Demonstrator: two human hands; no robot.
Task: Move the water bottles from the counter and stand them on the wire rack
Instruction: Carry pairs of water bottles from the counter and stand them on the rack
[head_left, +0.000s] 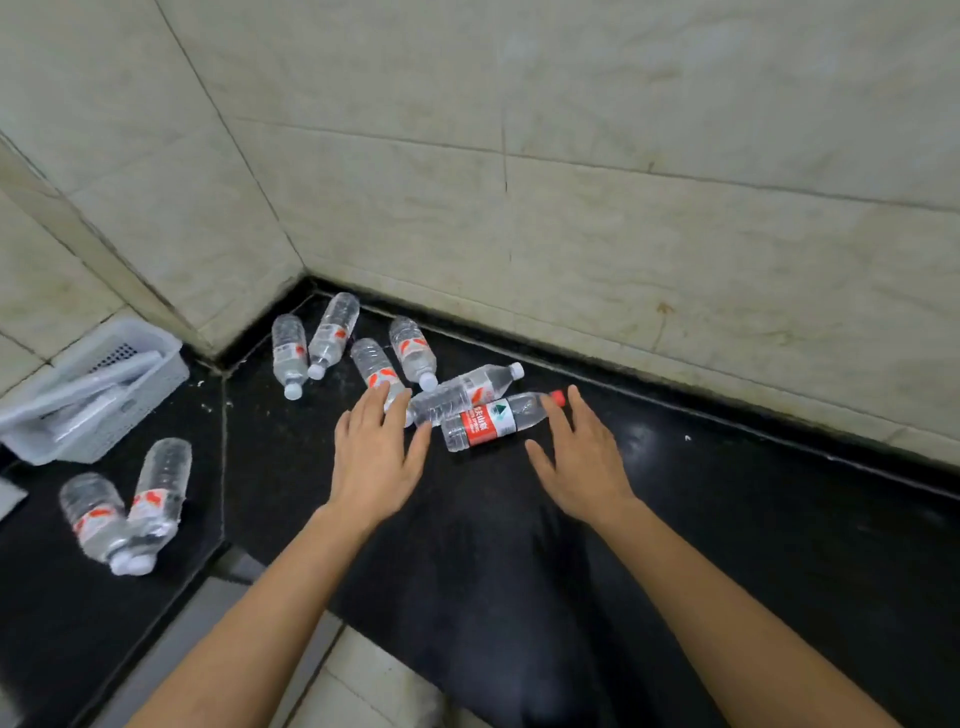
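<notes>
Red-labelled bottle is the one I'd take first. It lies on its side on the black counter, red cap toward the tiled wall. I have it between my hands, with my left hand just beside its base and my right hand just beside its neck, forefinger tip near the cap. Both hands are palm down with fingers spread wide, holding nothing. I judge that flanking it this way lets either hand close on it. Touching it on the far side lies a white-capped bottle, its base close to my left fingertips. The corner bottles lie tumbled beyond, one partly under my left fingers. A pair of bottles lies well apart at far left, near a white basket. I can't see the wire rack from here.
</notes>
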